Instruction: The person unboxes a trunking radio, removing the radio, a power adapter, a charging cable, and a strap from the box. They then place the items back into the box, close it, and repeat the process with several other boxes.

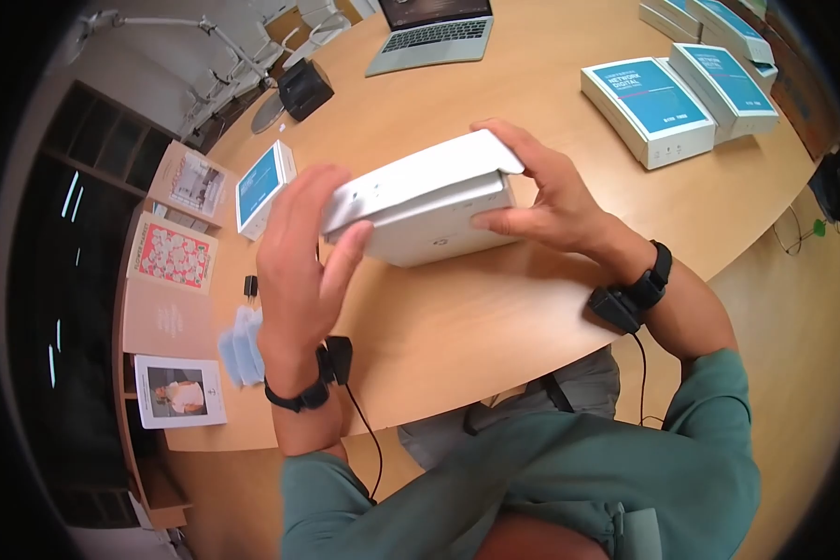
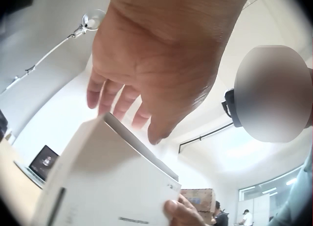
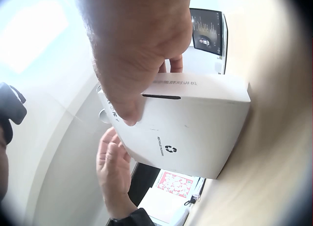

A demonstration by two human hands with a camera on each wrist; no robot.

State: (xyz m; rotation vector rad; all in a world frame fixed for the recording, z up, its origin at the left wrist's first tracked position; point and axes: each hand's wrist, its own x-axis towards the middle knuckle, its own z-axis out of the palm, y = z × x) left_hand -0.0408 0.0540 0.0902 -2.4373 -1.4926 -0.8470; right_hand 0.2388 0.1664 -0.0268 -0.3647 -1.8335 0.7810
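A white cardboard box (image 1: pixel 443 219) is tilted over the table in front of the person, with a narrow gap under its lid (image 1: pixel 420 173). The right hand (image 1: pixel 569 201) grips the box's right end, its thumb pressed on the front side and its fingers behind. At the left end is the left hand (image 1: pixel 294 257), its thumb spread from its fingers. In the left wrist view, that hand's loosely extended fingers (image 2: pixel 110 96) show just beyond the box's upper edge. Small print and a recycling mark (image 3: pixel 170 149) are on the box in the right wrist view.
Blue-and-white boxes (image 1: pixel 658 107) are stacked at the back right; a similar box (image 1: pixel 263 191) stands at left. A laptop (image 1: pixel 434 42) is at the back. Books (image 1: pixel 173 257), a light-blue cloth-like item (image 1: pixel 243 345) and a small black adapter (image 1: pixel 250 286) lie along the left side.
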